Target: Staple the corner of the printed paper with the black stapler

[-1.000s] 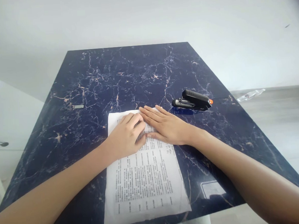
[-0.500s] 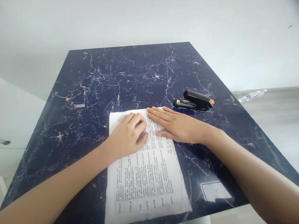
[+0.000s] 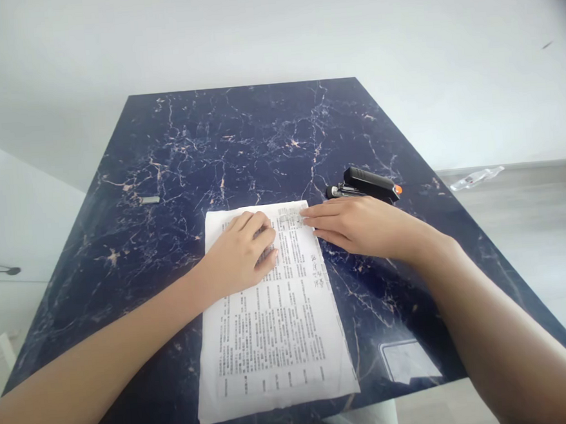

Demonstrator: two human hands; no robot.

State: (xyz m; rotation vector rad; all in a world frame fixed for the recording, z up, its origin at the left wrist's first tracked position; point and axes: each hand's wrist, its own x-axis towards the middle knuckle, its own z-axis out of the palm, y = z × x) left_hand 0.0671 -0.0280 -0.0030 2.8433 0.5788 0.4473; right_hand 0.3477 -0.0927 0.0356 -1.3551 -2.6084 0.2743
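Observation:
A sheaf of printed paper [image 3: 273, 342] lies on the dark table near its front edge, with handwriting by its right side. My left hand [image 3: 240, 250] rests on the upper part of the top sheet, fingers bent and thumb apart, pressing on the page. At the upper right corner of the paper is my right hand [image 3: 349, 225], its fingers stretched out and their tips at the edge. Just behind that hand sits a black stapler [image 3: 371, 181] with an orange end. My right hand partly hides its lower side.
The blue-black marble-patterned table [image 3: 239, 137] reaches to a white wall. A small pale strip [image 3: 150, 200] lies at the left. Near the front right, a pale rectangle [image 3: 410, 361] could be a clear case or a reflection. Clear plastic [image 3: 477, 178] lies beyond the right edge.
My right hand has slid right, off most of the page to its upper right edge, uncovering print there. My left hand stays in place on the paper.

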